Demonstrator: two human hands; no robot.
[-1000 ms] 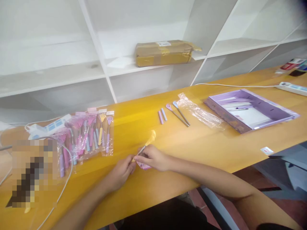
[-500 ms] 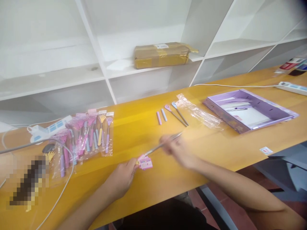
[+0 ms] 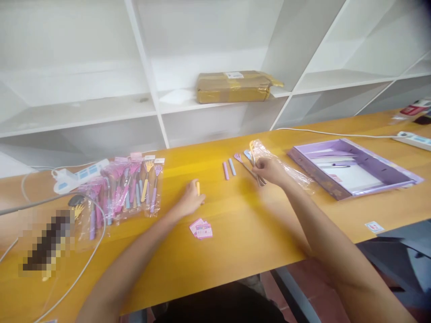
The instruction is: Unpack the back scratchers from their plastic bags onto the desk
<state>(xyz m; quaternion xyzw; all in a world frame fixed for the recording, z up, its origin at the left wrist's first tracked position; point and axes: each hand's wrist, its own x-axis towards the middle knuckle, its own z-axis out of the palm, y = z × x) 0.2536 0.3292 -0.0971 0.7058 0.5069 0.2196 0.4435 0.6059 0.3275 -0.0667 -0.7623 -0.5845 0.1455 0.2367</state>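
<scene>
My left hand [image 3: 191, 199] is closed around a small yellow handle sleeve [image 3: 198, 187], held just over the table. In my right hand [image 3: 267, 170] is a yellow-headed back scratcher [image 3: 252, 147], its bare metal shaft pointing down. It is beside a purple back scratcher [image 3: 238, 157] and a blue back scratcher [image 3: 247, 154], both with bare metal shafts. Left of these lie a pink-purple handle sleeve [image 3: 226, 171] and a blue handle sleeve [image 3: 232, 167]. Several pink cards [image 3: 203, 229] overlap on the table below my left hand.
Bagged back scratchers [image 3: 124, 186] are piled at left, near a white power strip [image 3: 81, 175] and a loose cable [image 3: 101, 224]. Clear plastic bags [image 3: 286, 168] lie behind my right hand. A purple box [image 3: 319, 184] stands at right; a taped carton [image 3: 232, 87] sits on the shelf.
My right hand has carried the yellow back scratcher up and right, beside the other two. My left hand has risen from the pink cards with the yellow sleeve.
</scene>
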